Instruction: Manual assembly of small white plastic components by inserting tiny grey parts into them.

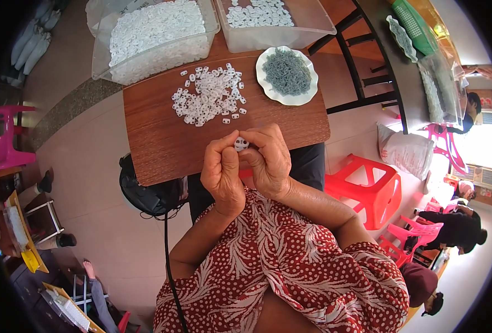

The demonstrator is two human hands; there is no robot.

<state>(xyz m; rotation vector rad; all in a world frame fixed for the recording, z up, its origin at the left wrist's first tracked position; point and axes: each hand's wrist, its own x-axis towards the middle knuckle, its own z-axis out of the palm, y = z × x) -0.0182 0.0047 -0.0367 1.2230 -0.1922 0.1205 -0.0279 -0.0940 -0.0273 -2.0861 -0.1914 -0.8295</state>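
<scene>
Hands — left hand, right hand — pinch white plastic piece between fingertips.

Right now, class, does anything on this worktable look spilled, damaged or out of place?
Nothing stands out. The loose white pieces form a tidy pile on the wooden table, and both hands, left hand and right hand, pinch one small white piece.

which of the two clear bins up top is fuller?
The clear plastic bin on the left: small white plastic pieces are heaped to its rim. The clear plastic bin on the right holds only a shallow layer.
</scene>
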